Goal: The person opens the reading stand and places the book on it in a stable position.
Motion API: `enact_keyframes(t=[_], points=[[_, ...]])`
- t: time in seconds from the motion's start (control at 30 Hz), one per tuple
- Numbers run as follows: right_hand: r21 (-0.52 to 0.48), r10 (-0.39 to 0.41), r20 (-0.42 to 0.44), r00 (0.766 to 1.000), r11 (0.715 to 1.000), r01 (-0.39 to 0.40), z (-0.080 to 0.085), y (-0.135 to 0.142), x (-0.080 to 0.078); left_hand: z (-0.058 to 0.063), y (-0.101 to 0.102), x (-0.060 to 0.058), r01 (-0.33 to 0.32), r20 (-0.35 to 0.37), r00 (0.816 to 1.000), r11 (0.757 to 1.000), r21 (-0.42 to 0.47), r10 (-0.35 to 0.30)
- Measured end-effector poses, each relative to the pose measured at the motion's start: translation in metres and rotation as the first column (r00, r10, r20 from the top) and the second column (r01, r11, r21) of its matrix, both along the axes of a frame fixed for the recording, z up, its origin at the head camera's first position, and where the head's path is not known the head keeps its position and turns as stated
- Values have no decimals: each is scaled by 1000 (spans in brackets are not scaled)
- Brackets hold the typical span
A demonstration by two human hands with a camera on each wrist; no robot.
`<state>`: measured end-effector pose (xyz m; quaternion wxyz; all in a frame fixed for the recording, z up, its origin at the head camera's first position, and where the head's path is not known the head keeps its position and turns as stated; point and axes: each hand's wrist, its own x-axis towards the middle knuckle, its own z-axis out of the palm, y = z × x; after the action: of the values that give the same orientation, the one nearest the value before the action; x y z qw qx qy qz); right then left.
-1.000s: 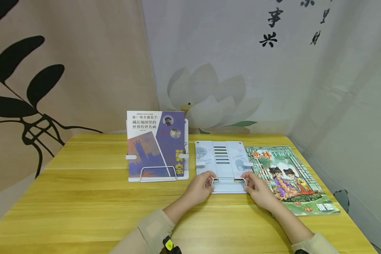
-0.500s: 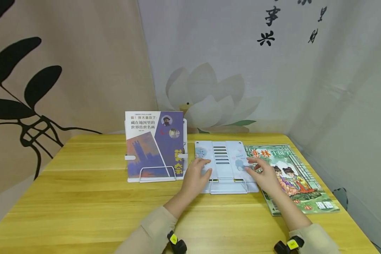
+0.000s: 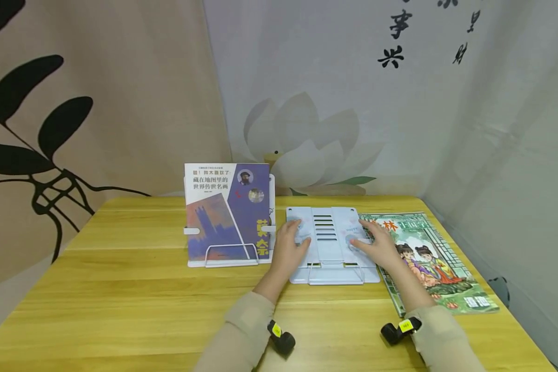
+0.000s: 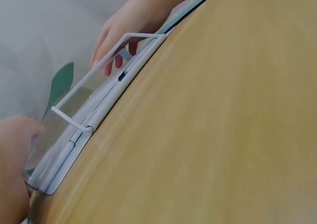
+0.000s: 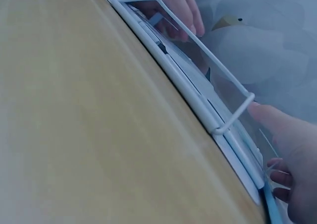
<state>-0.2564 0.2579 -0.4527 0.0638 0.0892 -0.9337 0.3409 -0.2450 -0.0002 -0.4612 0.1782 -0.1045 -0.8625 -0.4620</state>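
A white book stand (image 3: 324, 253) with slots down its middle and pale blue prints lies low on the table. The left hand (image 3: 287, 248) reaches along its left edge, thumb and fingers spread apart over the plate. On the other side, the right hand (image 3: 382, 247) is at the right edge, its thumb extended over the plate and its index finger stretched forward. The right wrist view shows the right hand's other fingers (image 5: 281, 178) bent near the edge. A white wire support (image 5: 208, 55) stands up from the stand's front, between the hands.
Left of the stand, a purple and white book (image 3: 228, 212) leans upright on another white stand (image 3: 192, 263). A green illustrated magazine (image 3: 439, 268) lies on the right, partly under the right forearm. Behind the wooden table (image 3: 121, 289) hangs a printed curtain (image 3: 279, 77).
Both hands let go of the wire support at the stand's front and moved forward to the plate's sides. The hands then came closer in over the plate. The book and magazine stayed put.
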Motion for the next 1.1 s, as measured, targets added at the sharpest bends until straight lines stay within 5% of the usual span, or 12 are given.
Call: enact_keyframes(t=[0.4, 0.63, 1.1], points=[[113, -14, -20, 1000, 994, 16, -8, 1, -12, -9, 10, -12, -109, 103, 988, 991, -74, 116], [105, -3, -14, 1000, 995, 4, -9, -1, -14, -8, 9, -13, -111, 171, 977, 989, -100, 127], [-80, -30, -4, 1000, 996, 29, -5, -4, -9, -1, 6, -9, -56, 202, 979, 993, 109, 33]])
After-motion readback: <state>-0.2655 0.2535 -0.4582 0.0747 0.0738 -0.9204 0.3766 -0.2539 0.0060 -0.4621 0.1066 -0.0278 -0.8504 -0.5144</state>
